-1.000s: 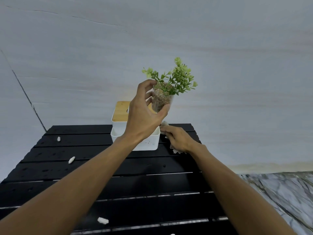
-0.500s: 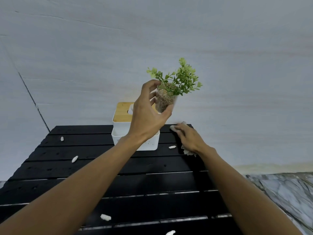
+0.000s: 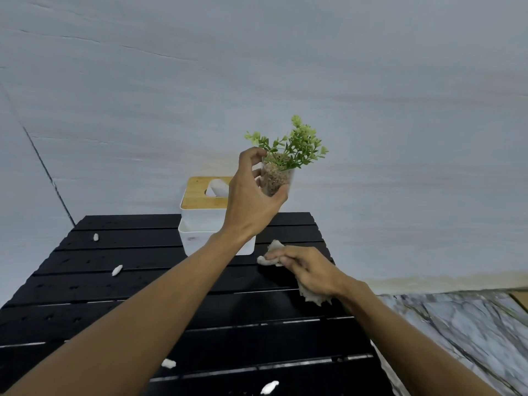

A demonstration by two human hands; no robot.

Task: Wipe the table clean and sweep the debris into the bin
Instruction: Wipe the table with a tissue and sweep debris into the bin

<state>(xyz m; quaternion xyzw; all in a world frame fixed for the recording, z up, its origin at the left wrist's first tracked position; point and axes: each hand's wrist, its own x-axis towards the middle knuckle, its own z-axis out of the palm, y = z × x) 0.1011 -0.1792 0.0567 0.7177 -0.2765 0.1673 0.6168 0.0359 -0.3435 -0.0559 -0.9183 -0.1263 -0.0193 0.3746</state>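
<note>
Hands: gripping clear pebbled plant pot aloft in left hand, pressing crumpled pale cloth nearer with right hand; black slatted bench corner likely wiped.

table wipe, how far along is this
Early. Done: the left hand holds the plant lifted off the table. In hand: the right hand presses the cloth on the far right slats. Left: four white bits lie unswept, two far left, two near the front edge; no bin in view.
</note>
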